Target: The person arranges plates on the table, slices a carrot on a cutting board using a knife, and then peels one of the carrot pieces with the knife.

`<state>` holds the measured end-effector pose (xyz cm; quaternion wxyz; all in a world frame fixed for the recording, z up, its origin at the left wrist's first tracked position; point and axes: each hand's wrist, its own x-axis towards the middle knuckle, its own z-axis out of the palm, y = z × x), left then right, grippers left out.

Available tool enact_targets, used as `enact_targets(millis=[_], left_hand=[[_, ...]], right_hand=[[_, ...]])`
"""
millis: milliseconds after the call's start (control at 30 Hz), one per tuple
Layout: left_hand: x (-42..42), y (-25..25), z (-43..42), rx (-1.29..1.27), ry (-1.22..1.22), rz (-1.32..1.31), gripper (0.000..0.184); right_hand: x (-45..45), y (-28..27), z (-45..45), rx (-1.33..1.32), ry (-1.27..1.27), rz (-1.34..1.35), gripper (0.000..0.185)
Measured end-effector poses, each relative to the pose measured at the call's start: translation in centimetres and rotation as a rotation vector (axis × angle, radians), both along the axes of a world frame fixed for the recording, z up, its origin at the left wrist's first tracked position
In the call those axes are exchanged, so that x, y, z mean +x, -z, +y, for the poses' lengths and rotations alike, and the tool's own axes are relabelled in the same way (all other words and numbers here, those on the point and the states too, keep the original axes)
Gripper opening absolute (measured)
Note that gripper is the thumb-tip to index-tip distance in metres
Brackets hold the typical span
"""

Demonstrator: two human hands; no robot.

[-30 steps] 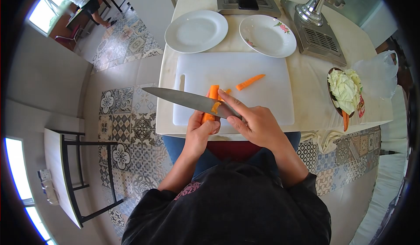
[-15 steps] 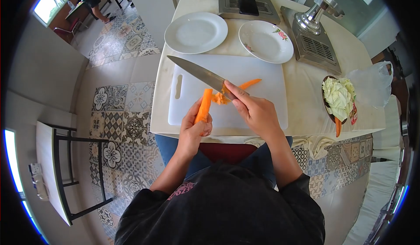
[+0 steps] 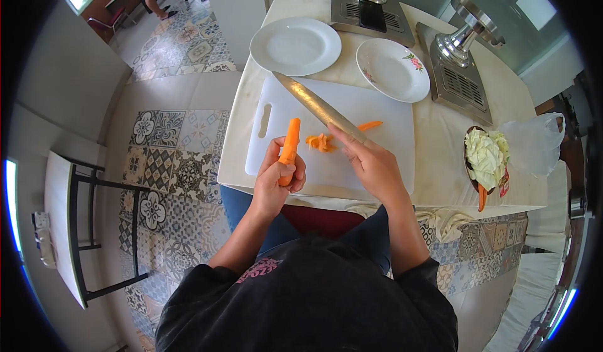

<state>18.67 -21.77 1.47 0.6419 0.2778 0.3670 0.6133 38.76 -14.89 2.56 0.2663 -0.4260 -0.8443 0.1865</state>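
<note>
Carrot (image 3: 291,143) points forward, long axis leaning right; left hand (image 3: 276,179) curled round it, right hand (image 3: 375,168) round knife (image 3: 316,106).

I watch through a single head-worn camera, facing forward and steeply down over the dark shirt (image 3: 308,295). It sits close above the left hand (image 3: 272,181) and right hand (image 3: 377,167), its wide, curved view reaching past the surface (image 3: 441,138) to the patterned floor (image 3: 182,175).

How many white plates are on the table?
2: a plain plate beyond the cutting board, at left, and a flowered plate near its far right corner. None seems hidden.
</note>
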Motion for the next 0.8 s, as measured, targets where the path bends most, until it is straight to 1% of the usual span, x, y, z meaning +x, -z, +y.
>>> enact_targets(millis=[67,100,267,433,533,633,667,800], left_hand=[[-0.4,0.0,0.2,0.033,0.053,-0.052,0.041],[-0.4,0.1,0.2,0.030,0.050,-0.039,0.041],[0.0,-0.4,0.2,-0.032,0.050,-0.016,0.044],[0.4,-0.6,0.2,-0.001,0.085,-0.092,0.049],[0.5,-0.6,0.2,0.014,0.126,-0.099,0.051],[0.8,-0.7,0.0,-0.015,0.110,-0.117,0.056],[0.7,-1.2,-0.1,-0.020,0.139,-0.077,0.063],[-0.2,0.8,-0.5,0.131,0.215,0.051,0.077]], right_hand=[[0.0,-1.4,-0.4,-0.216,0.062,0.046,0.055],[0.1,-1.9,-0.6,-0.325,0.095,0.069,0.056],[0.6,-1.5,-1.0,-0.386,0.080,0.224,0.058],[0.3,-2.0,-2.0,-0.400,-0.018,0.313,0.058],[-0.2,-2.4,-3.2,-0.438,-0.110,0.312,0.059],[-0.6,-3.1,-4.0,-0.501,-0.197,0.159,0.060],[-0.9,-3.1,-4.3,-0.459,-0.208,0.170,0.060],[-0.9,-2.5,-4.0,-0.402,-0.190,0.148,0.058]])
